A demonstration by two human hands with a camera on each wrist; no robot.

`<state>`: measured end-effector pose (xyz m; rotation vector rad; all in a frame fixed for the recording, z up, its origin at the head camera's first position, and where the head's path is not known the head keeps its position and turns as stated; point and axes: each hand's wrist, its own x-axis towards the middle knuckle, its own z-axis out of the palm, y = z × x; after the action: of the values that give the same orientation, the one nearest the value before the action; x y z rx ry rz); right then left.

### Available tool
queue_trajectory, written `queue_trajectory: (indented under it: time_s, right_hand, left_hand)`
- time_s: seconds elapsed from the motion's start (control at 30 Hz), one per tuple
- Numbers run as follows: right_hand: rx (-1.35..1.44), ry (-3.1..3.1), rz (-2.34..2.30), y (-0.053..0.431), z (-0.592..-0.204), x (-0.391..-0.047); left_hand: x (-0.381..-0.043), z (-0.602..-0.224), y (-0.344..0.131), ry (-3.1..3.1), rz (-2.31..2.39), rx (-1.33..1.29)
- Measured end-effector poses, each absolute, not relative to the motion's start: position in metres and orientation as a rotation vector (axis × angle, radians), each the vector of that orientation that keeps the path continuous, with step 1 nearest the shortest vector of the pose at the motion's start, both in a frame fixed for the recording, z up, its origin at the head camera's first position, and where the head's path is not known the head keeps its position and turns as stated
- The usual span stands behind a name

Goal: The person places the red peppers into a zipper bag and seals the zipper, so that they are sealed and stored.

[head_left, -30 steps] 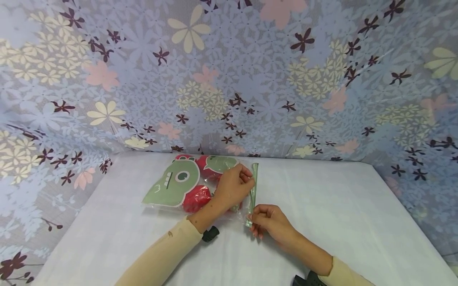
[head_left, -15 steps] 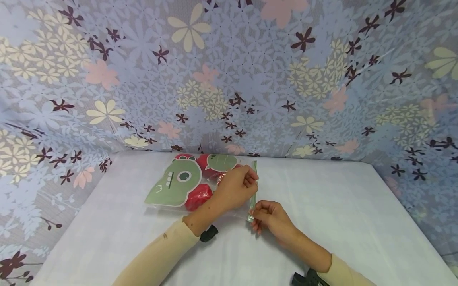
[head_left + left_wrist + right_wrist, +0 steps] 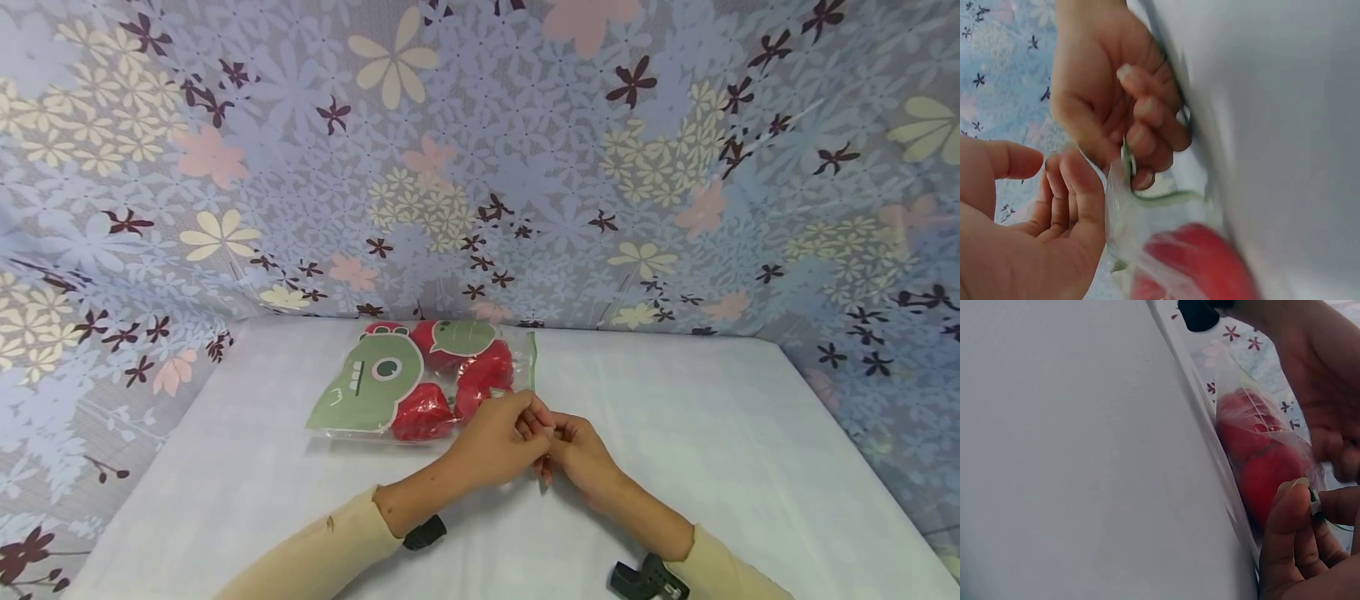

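Note:
A clear zip bag printed with a green cartoon dinosaur lies on the white-covered table, full of red rounded things. My right hand pinches the near end of its green zip edge between thumb and fingers. A small pale slider shows at that grip in the right wrist view. My left hand is right beside the right fingertips, over the bag's near right corner. In the left wrist view its thumb stands apart from loosely bent fingers, with the bag's film along their outer side.
The white table extends around the bag and both forearms. Behind it hangs a flowered cloth, which also covers both sides. Dark wrist straps sit under the forearms.
My left hand has slid along the zip edge toward me, up to the right hand, uncovering the bag's far right corner. My right hand keeps its pinch, nearly in place.

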<state>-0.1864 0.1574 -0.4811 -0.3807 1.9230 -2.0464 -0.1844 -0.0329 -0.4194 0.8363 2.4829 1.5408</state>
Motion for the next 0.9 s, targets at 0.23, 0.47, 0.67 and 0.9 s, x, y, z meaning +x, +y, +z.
queue_trajectory:
  time_s: [0.23,0.47,0.67,0.9]
  right_hand:
    - [-0.370,1.953,-2.017,0.158,-0.484,-0.189]
    - [-0.382,1.927,-2.027,0.155,-0.486,-0.190]
    - [-0.369,1.939,-2.028,0.156,-0.484,-0.189]
    - [-0.335,1.948,-2.027,0.156,-0.482,-0.188]
  left_hand:
    - [-0.167,-0.432,-0.046,2.075,1.635,0.604]
    - [-0.164,-0.453,-0.053,1.688,1.574,0.500]
    - [-0.172,-0.461,-0.056,1.607,1.676,0.381]
    - [-0.176,-0.466,-0.053,1.717,1.839,0.242]
